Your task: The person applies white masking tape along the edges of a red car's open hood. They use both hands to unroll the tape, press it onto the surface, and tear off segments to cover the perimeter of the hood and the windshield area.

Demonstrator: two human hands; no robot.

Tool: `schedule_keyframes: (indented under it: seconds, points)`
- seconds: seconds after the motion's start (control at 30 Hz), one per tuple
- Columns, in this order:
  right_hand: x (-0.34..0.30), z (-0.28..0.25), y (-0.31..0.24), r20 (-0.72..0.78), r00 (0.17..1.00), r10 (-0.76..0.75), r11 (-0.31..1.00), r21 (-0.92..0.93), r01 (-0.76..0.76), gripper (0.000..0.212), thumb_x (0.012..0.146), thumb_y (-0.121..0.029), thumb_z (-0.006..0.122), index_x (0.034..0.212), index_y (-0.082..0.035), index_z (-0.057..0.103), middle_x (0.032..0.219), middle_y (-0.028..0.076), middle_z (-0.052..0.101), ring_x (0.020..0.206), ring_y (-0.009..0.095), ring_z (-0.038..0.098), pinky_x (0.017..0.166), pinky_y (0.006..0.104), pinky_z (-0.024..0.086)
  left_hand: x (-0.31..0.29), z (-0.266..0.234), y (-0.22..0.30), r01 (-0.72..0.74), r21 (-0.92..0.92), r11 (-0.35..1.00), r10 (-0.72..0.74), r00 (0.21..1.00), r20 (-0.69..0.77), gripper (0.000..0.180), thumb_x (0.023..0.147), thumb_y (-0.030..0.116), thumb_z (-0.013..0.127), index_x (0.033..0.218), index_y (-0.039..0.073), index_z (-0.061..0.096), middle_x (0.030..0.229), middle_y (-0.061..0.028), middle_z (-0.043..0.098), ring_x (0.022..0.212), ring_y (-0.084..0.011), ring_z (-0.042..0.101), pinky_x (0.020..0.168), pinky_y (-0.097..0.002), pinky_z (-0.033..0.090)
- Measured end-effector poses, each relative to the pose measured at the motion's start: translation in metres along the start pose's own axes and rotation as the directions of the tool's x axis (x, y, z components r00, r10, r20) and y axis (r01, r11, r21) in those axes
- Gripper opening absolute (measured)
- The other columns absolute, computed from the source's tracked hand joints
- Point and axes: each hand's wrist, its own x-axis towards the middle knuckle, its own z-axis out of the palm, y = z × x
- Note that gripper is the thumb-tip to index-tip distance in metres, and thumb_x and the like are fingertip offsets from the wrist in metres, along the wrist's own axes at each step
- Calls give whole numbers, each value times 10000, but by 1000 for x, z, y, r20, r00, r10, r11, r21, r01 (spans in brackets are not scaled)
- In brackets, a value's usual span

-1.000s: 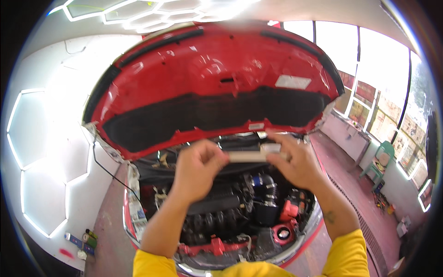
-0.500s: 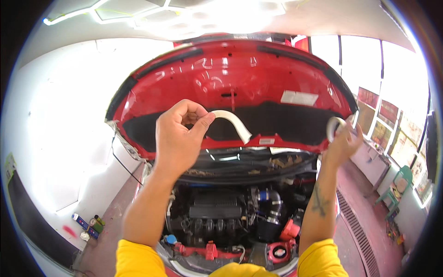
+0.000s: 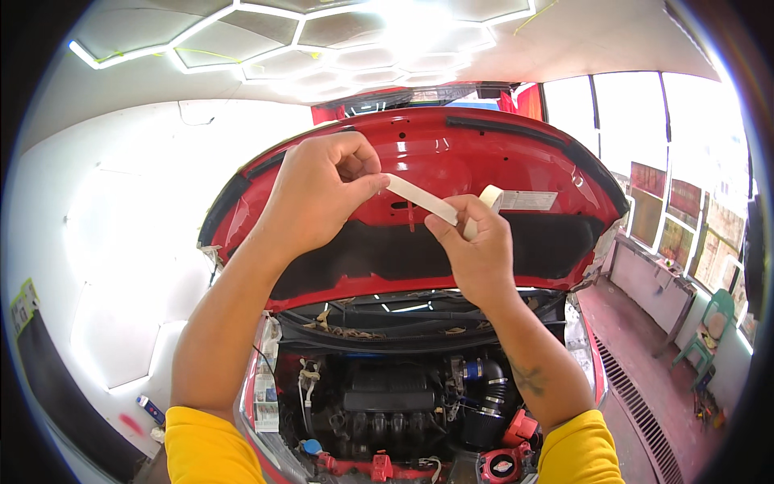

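Note:
My left hand point(image 3: 326, 189) pinches one end of a short cream masking tape strip point(image 3: 421, 199) between thumb and fingertips. The strip slants down, pulled straight, to my right hand point(image 3: 484, 254), whose thumb and finger grip its other end. That same hand also holds the masking tape roll point(image 3: 492, 196), partly hidden behind the fingers. Whether strip and roll are joined cannot be seen. Both hands are raised before the propped-up red car hood point(image 3: 476, 165), apart from it. A black pad point(image 3: 540, 250) covers part of the hood's underside.
Below lies the open engine bay with a black engine cover point(image 3: 391, 390) and a red-capped part point(image 3: 501, 465). Newspaper point(image 3: 266, 395) covers the car's left edge. A floor grate point(image 3: 641, 411) runs along the right, near a green chair point(image 3: 709, 327). A white wall stands left.
My right hand has swung inward from the far right with the roll and now grips the strip's loose end. The strip, curved and hanging before, is straight. The view has tilted up.

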Motion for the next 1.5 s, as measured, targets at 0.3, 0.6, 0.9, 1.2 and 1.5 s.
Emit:
schedule_keyframes:
  seconds: [0.3,0.6,0.9,1.2,1.5]
  points:
    - [14,0,-5,190,974,125,961,221,-166,290,1023,-121,803,1271,4,718,1070,48,787,846,29,597,779,243,499,-8,-2,-36,12,-39,999,-14,999,-49,143,958,97,849,941,21,728,841,2,731,767,-58,648,733,-254,529]
    - [19,23,17,128,990,55,989,126,-71,239,1004,-190,838,1146,-3,799,964,32,794,771,54,582,709,240,463,4,1,-44,-14,-60,998,8,994,-109,149,953,100,851,939,22,725,842,-2,736,766,-70,660,747,-262,545]
    - [21,41,5,204,973,109,994,-53,-100,278,1024,-261,809,1114,2,804,901,10,749,781,76,581,743,288,488,5,2,-65,-6,-31,1000,2,990,-140,142,960,103,848,934,31,728,834,-10,753,755,-61,663,728,-252,539]
    - [72,25,5,28,963,-270,859,-445,254,186,1016,-267,787,1037,-82,799,876,99,751,854,271,680,840,431,516,11,12,-84,-64,-70,996,35,932,-360,142,954,107,866,950,21,753,865,-14,772,781,-67,679,733,-252,541]
    - [165,48,3,119,671,-732,380,-746,547,193,1007,-295,760,1037,-107,790,879,115,762,831,363,725,932,527,516,64,29,-126,-34,27,999,44,727,-685,224,918,256,901,984,50,845,841,-29,792,741,-81,691,689,-268,525]
